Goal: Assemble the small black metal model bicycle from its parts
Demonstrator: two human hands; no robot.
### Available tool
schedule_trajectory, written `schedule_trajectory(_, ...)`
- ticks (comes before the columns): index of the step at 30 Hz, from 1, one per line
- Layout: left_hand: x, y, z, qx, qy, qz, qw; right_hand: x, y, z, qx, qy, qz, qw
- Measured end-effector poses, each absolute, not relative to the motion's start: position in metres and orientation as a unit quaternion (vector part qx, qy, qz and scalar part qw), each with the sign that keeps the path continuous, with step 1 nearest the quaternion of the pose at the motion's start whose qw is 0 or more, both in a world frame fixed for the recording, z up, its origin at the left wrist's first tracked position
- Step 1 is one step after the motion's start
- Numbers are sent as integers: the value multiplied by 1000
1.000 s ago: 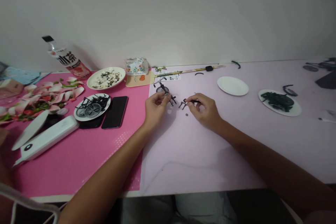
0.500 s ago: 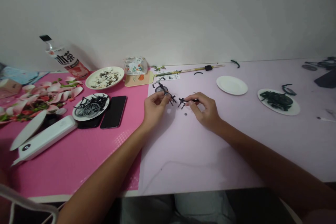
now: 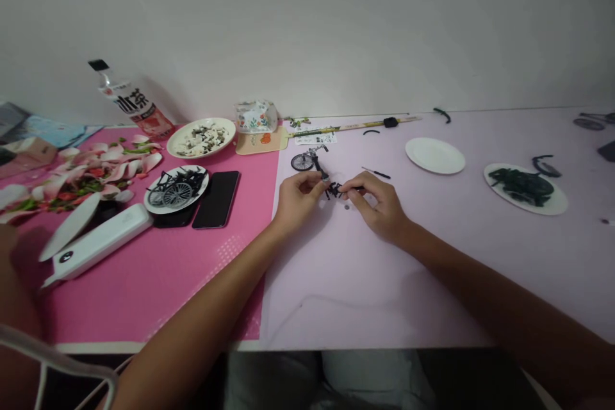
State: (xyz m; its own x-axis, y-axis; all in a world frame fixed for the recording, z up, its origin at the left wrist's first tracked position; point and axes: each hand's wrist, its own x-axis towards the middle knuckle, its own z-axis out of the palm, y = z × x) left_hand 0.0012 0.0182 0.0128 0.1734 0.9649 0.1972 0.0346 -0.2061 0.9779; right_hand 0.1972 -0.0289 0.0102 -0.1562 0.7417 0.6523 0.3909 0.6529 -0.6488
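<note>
My left hand (image 3: 300, 202) pinches the dark frame of a miniature bicycle (image 3: 302, 161). Its spoked front wheel and silver handlebar stick out beyond my fingertips. Close by on the right, my right hand (image 3: 378, 206) is closed on a small black bicycle part (image 3: 335, 190), whose thin prongs reach toward the frame. Whether the two pieces touch I cannot tell. Behind my right hand lies a small screwdriver (image 3: 377, 173), and a tiny grey disc (image 3: 346, 207) rests on the table between my hands.
On the left are a plate of bicycle parts (image 3: 187, 187), a phone (image 3: 217, 200), a white device (image 3: 103, 245), a bowl (image 3: 225, 134) and a bottle (image 3: 139, 102). A white plate (image 3: 435, 155) and a plate of dark parts (image 3: 555, 204) stand right. A long stick (image 3: 355, 126) lies along the wall.
The miniature bicycle has turned in my left hand, its handlebar now pointing right. The two pieces are closer together. More of the screwdriver shows. The whole view has shifted slightly.
</note>
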Motion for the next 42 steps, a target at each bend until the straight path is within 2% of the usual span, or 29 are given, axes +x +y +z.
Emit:
schedule_trajectory(11, 2, 18, 17, 639, 432, 473, 426, 201, -26, 9, -388, -772, 133, 485)
schedule_trajectory(16, 0, 19, 17, 631, 427, 477, 439, 202, -22, 2, -410, -756, 138, 492)
schedule_trajectory(27, -5, 27, 11, 627, 401, 484, 461, 210, -12, 5, -361, -808, 50, 462)
schedule_trajectory(42, -4, 28, 10, 574, 395, 496, 518, 201, -20, 10, -379, -778, -68, 496)
